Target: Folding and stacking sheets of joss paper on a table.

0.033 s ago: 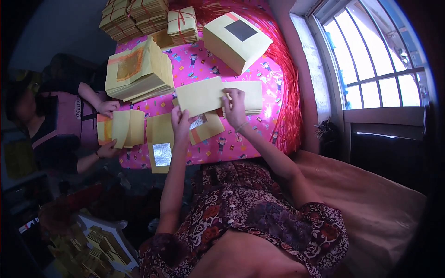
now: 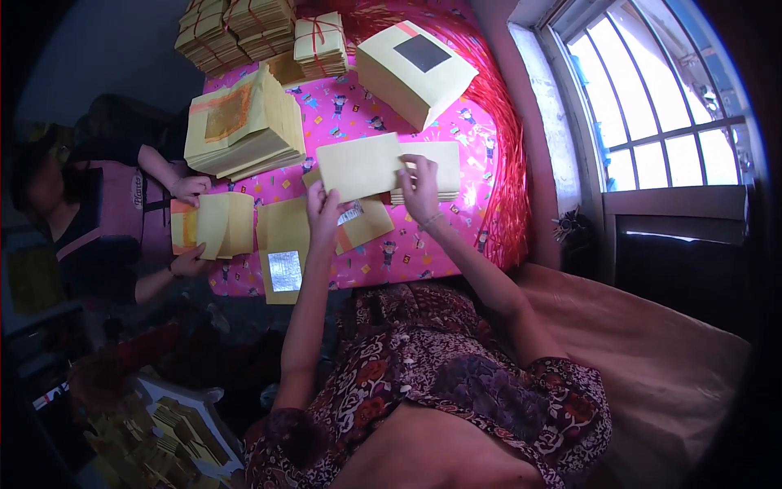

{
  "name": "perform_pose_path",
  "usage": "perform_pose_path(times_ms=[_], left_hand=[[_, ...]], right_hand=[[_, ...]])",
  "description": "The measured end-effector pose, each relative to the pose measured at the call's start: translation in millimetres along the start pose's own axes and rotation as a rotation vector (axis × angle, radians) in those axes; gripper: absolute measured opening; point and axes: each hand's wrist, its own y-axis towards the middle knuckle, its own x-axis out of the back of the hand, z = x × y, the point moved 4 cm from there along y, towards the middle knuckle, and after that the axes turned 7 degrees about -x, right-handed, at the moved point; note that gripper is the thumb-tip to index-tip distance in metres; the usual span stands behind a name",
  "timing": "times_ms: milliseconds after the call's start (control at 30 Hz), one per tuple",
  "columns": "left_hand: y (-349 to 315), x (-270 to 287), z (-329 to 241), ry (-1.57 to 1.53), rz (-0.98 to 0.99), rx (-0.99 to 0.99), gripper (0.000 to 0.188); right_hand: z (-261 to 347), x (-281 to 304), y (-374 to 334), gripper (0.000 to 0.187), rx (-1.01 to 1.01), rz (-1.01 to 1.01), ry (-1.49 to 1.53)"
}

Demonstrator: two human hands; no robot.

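Note:
Over the pink table, a folded sheet of yellow paper (image 2: 358, 165) is held up between my two hands. My left hand (image 2: 324, 210) pinches its lower left edge, thumb on top. At its right edge the curled fingers of my right hand (image 2: 419, 187) grip it. Partly behind my right hand lies a low pile of folded yellow paper (image 2: 442, 160). Flat yellow sheets with silver foil squares (image 2: 285, 270) lie under and beside my left forearm, one reaching over the table's near edge.
A tall stack of yellow paper (image 2: 285, 130) stands at left, a block of paper (image 2: 407, 81) behind. Tied bundles (image 2: 321, 45) fill the far left. Red plastic strands (image 2: 509, 179) run down the right edge. At left, another person's hands (image 2: 191, 189) hold folded yellow paper (image 2: 230, 224).
Both my hands and the folded sheet have shifted slightly to the right. The other person's hands look nearly the same.

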Motion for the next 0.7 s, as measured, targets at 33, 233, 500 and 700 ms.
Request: perform_pose_path(times_ms=[33, 233, 500, 700], left_hand=[[1.8, -14.2, 0.5, 0.033, 0.058, 0.022, 0.031], [30.7, -65.7, 46.1, 0.352, 0.291, 0.086, 0.032], [47.0, -71.8, 99.5, 0.721, 0.249, -0.042, 0.030], [42.5, -68.6, 111.7, 0.754, 0.209, -0.024, 0.031]], right_hand=[[-16.6, 10.4, 4.5, 0.024, -0.030, -0.015, 0.010], [-64.9, 73.7, 20.2, 0.027, -0.083, -0.180, -0.040], [-98.7, 79.6, 20.7, 0.026, -0.091, -0.222, -0.223], [-113.3, 77.4, 19.5, 0.027, -0.116, -0.189, -0.262]])
